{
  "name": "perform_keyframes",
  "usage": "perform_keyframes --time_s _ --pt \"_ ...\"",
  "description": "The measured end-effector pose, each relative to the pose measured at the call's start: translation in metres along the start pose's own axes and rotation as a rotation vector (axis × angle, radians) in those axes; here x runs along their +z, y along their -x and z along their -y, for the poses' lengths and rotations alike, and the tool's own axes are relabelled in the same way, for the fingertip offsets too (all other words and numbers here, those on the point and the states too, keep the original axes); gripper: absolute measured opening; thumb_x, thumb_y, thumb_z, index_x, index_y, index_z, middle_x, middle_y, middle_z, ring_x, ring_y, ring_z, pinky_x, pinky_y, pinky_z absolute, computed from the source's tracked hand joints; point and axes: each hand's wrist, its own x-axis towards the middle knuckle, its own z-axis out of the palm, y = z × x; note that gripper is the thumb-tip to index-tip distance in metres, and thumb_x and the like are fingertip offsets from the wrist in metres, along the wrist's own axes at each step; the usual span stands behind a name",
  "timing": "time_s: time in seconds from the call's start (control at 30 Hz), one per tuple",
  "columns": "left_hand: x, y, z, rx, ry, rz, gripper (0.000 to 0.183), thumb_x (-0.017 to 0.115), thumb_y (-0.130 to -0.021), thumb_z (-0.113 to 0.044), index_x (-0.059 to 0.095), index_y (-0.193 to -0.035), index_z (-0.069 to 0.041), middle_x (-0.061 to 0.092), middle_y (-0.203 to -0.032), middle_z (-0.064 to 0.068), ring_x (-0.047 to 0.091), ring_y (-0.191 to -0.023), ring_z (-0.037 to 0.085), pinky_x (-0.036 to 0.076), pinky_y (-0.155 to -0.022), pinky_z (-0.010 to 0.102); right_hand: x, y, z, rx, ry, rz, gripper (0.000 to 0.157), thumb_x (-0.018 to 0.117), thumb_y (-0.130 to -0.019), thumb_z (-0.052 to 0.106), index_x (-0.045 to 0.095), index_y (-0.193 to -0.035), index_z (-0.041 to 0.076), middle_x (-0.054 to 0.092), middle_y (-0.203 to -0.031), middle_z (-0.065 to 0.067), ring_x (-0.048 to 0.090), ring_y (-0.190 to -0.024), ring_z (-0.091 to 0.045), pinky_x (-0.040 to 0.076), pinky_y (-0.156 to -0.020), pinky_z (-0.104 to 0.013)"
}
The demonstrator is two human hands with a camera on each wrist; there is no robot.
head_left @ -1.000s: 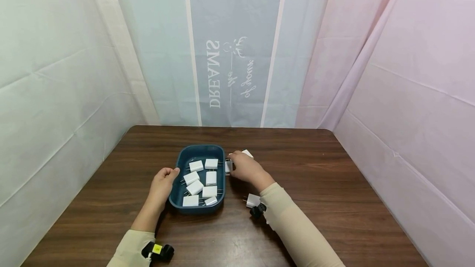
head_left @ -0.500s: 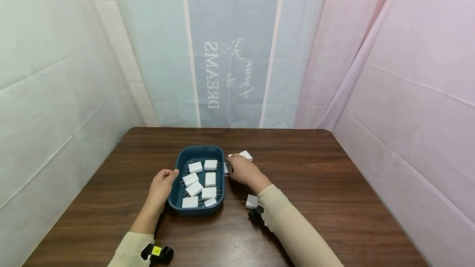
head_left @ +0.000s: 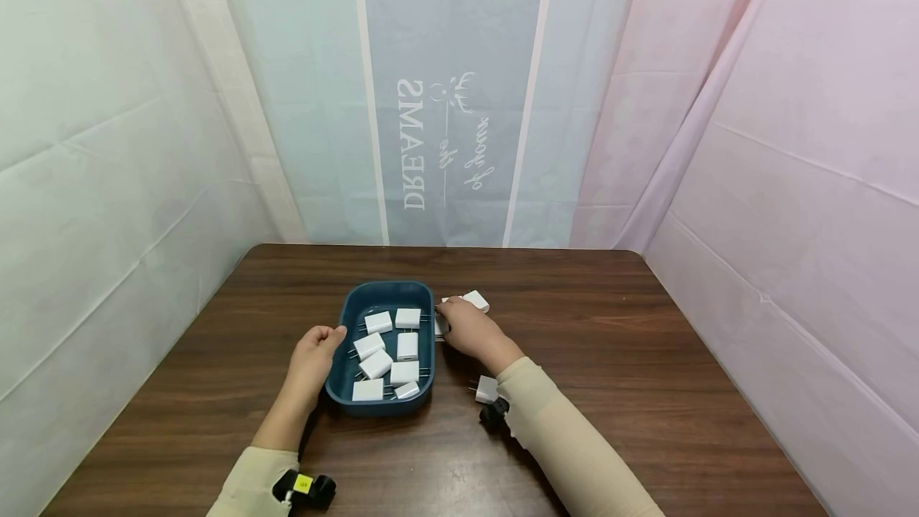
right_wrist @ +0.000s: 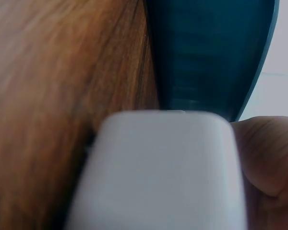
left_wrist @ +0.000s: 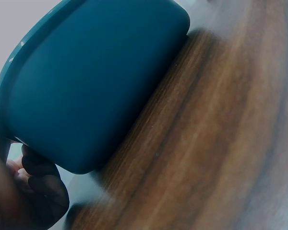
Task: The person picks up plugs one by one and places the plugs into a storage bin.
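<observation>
A dark blue plastic basin (head_left: 333, 377) holds several white charger plugs (head_left: 408, 346) with metal prongs. My left hand (head_left: 313, 354) grips its left rim, thumb on top and fingers curled outside; the left wrist view shows the curled fingers (left_wrist: 45, 184) against the basin wall (left_wrist: 91, 86). Just beyond the right wall, my right hand (head_left: 470, 330) is bent over a white charger plug (head_left: 439, 329), pinching it, with most of it hidden under the fingers. Two more white charger plugs (head_left: 476, 301) lie just past that hand, one of them partly covered.
One more white charger plug (head_left: 486, 389) lies on the brown wooden table (head_left: 610, 357) beside my right wrist; a white block (right_wrist: 163, 172) looms large in the right wrist view. Black wrist cameras (head_left: 305, 488) are strapped on both sleeves. Curtains (head_left: 459, 182) hang behind the table and along its sides.
My right hand has shifted slightly left over the charger plug by the basin, so less of it shows. The left hand and basin stay almost where they were.
</observation>
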Motion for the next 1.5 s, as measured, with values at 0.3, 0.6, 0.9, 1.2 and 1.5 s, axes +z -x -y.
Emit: perform_keyframes --time_s 0.3,0.6,0.9,1.2,1.5 --pt "0.0 0.0 0.001 0.0 0.005 -0.001 0.038 0.055 -0.106 -0.038 0.055 -0.107 0.0 0.051 -0.098 0.012 0.047 -0.096 0.026 0.037 -0.079 0.037 0.001 -0.001 -0.001 -0.025 0.0 -0.018 0.042 0.072 -0.086 0.001 0.067 -0.128 0.006 0.068 -0.126 -0.01 0.063 -0.12 -0.026 0.052 -0.099 -0.041" --pt "0.0 -0.001 0.002 -0.004 0.003 -0.001 0.039 0.055 -0.106 -0.039 0.055 -0.108 0.0 0.051 -0.097 0.011 0.046 -0.095 0.026 0.037 -0.078 0.036 0.003 -0.003 0.0 -0.046 0.003 -0.024 0.039 0.069 -0.086 -0.002 0.069 -0.124 0.008 0.07 -0.117 -0.007 0.065 -0.114 -0.024 0.052 -0.098 -0.04" --pt "-0.002 0.0 0.002 -0.013 0.014 0.005 0.041 0.055 -0.106 -0.041 0.054 -0.108 0.0 0.051 -0.1 0.014 0.046 -0.097 0.027 0.036 -0.078 0.037 0.004 -0.004 0.001 -0.053 0.016 -0.016 0.032 0.068 -0.091 0.001 0.07 -0.122 0.01 0.072 -0.113 -0.007 0.066 -0.112 -0.024 0.053 -0.097 -0.041" --pt "0.001 -0.001 0.003 -0.007 0.006 0.002 0.039 0.055 -0.106 -0.039 0.055 -0.108 0.0 0.051 -0.1 0.013 0.046 -0.098 0.027 0.036 -0.079 0.037 -0.001 -0.001 -0.002 -0.052 -0.005 0.01 0.038 0.072 -0.087 0.0 0.069 -0.124 0.008 0.071 -0.117 -0.007 0.066 -0.113 -0.025 0.053 -0.095 -0.041" --pt "0.001 -0.001 0.003 -0.004 0.002 0.005 0.041 0.055 -0.106 -0.04 0.055 -0.109 0.0 0.052 -0.101 0.013 0.047 -0.099 0.028 0.037 -0.079 0.037 -0.009 0.001 0.0 -0.033 0.003 0.025 0.039 0.074 -0.087 0.003 0.069 -0.126 0.006 0.069 -0.12 -0.009 0.065 -0.111 -0.023 0.053 -0.095 -0.039"
